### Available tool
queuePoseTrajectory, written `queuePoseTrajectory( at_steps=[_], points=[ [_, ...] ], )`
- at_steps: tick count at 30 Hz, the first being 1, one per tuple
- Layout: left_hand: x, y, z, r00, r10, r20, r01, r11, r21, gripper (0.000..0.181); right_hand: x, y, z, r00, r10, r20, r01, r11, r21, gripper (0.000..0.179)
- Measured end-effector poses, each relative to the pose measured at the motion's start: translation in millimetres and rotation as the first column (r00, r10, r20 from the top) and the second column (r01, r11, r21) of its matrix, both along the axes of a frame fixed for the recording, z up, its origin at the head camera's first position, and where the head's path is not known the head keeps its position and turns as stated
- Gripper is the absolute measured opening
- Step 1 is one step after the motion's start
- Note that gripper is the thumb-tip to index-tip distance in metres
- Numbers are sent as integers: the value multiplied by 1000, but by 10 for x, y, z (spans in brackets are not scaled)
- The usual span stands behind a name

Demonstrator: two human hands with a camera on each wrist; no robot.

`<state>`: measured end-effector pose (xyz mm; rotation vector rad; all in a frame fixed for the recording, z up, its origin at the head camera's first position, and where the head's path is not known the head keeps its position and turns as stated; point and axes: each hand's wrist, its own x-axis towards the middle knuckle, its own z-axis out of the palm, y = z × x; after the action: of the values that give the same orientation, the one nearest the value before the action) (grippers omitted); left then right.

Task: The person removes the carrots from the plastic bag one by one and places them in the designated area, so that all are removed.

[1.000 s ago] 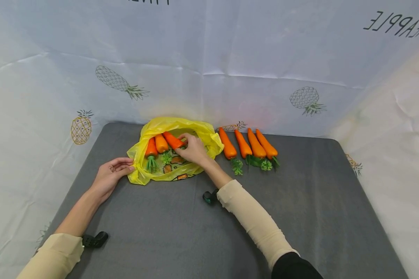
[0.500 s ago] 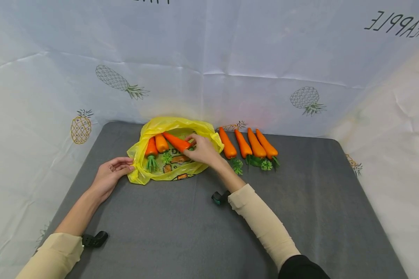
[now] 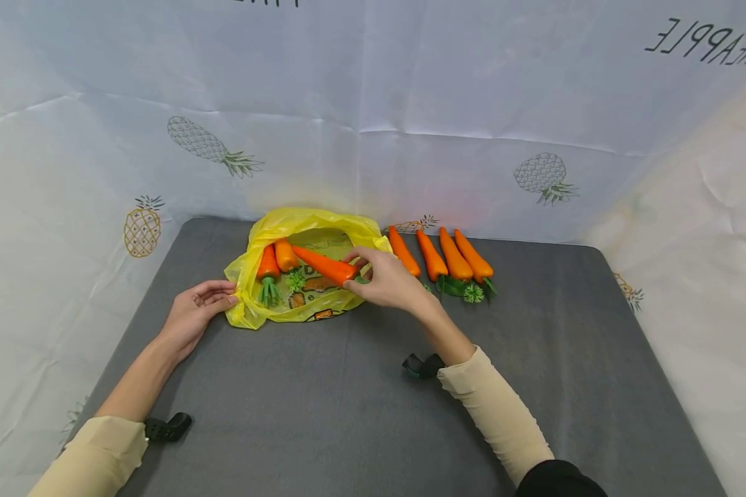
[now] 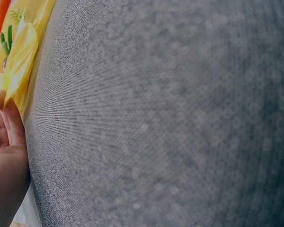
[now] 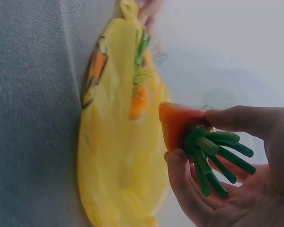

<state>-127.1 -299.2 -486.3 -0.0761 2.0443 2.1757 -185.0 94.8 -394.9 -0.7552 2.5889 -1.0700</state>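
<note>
My right hand [image 3: 388, 279] pinches a carrot [image 3: 324, 264] by its thick, leafy end, over the right side of the yellow plastic bag [image 3: 255, 314]. In the right wrist view the held carrot [image 5: 175, 125] shows its green stalks toward the camera, between thumb and fingers. The left hand [image 3: 195, 310] pinches the bag's left edge; the left wrist view shows the bag's edge [image 4: 21, 71] at its thumb and fingertip. Inside the bag lie a carrot with green stalks [image 3: 269, 262] and a lighter orange carrot [image 3: 285, 255].
Right of the bag, several carrots [image 3: 456, 257] lie in a row at the back of the grey table [image 3: 323, 407], partly hidden by my right hand at the left end. A pale cloth with pineapple prints [image 3: 447, 83] hangs behind.
My right hand has moved right and toward me, drawing the carrot with it away from the other two in the bag. The left hand has stayed on the bag's edge.
</note>
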Motion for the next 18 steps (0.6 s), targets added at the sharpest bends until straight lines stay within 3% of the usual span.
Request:
queuePoseTrajectory(
  at_steps=[10,18],
  points=[
    [5,9,5,1000,6,4,-6,1000,-5,23,112,475,232,997,-71,-12,70,996,-60,44],
    [1,-1,-5,1000,8,5,-8,1000,-6,23,106,820,253,988,-157,-15,155,984,-90,44]
  ],
)
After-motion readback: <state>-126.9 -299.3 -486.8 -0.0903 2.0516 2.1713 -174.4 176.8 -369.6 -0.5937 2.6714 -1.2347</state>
